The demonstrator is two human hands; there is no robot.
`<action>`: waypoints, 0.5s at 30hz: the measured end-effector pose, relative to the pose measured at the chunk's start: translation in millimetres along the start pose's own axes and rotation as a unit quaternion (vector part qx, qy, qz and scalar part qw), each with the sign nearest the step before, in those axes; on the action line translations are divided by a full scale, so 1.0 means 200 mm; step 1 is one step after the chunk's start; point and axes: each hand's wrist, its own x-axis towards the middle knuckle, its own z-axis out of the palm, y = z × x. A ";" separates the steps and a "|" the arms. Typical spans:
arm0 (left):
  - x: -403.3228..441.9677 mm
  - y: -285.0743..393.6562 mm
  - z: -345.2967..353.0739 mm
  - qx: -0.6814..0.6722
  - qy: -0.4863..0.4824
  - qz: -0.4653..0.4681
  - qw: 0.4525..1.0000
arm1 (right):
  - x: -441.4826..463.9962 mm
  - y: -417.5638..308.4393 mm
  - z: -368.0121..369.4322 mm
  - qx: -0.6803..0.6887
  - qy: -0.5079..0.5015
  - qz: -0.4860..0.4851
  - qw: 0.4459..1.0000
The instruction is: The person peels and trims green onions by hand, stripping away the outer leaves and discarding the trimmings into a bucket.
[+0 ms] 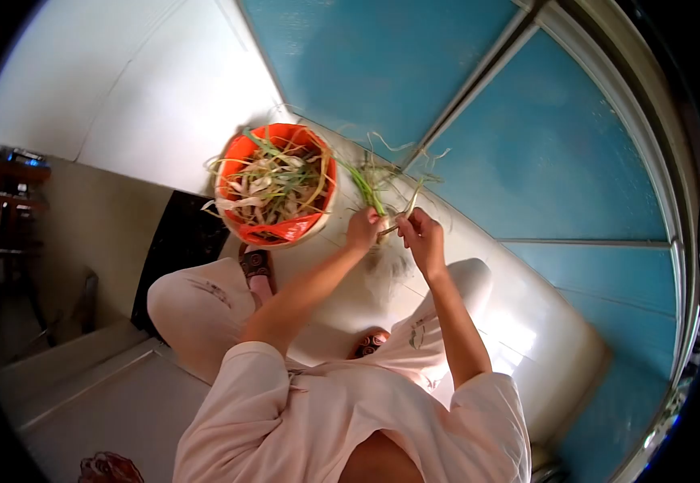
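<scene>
Closest lies the person's pale short-sleeved shirt (350, 402), and beyond it pale trousers (201, 310) with dark printed marks, the knees spread wide apart. Patterned sandals (368, 344) show on the feet, one beside each leg.

Both forearms reach forward between the knees. The left hand (363, 228) is closed around the lower end of some green stalks (368, 191), whose leaves point away from the body. Just beside it, the right hand (422, 236) pinches a pale, thin stem (412, 201) between thumb and fingers; a short brownish strand spans the small gap between the hands. Below them, close to the floor, is a hazy, see-through patch that looks like clear plastic (384, 272), too blurred to be sure.

Left of the hands, on the light tiled floor (330, 302), stands a round pale bin (323, 228) with an orange-red bag (289, 231) lining it and folded over the rim. It is heaped with dry peelings and green leaves (273, 185), some strands hanging over the edge.

Farther off, loose thin stems spread near the foot of blue cabinet doors (543, 137), and a white panel (140, 80) rises behind the bin.
</scene>
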 end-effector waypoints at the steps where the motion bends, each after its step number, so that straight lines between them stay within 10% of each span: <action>1: -0.01 0.04 -0.03 0.127 -0.033 0.003 0.991 | 0.01 -0.12 0.02 0.006 -0.023 -0.021 0.999; 6: -0.04 -0.27 0.19 -0.400 0.006 -0.022 0.916 | 0.08 -0.61 0.37 0.069 -0.125 -0.166 0.976; 9: 0.00 -0.34 0.13 -0.016 -0.070 -0.054 0.996 | 0.26 -0.70 0.61 -0.045 -0.142 -0.227 0.962; 15: -0.06 -0.15 0.04 -0.126 -0.053 -0.106 0.985 | 0.27 -0.47 0.56 -0.138 -0.086 -0.284 0.945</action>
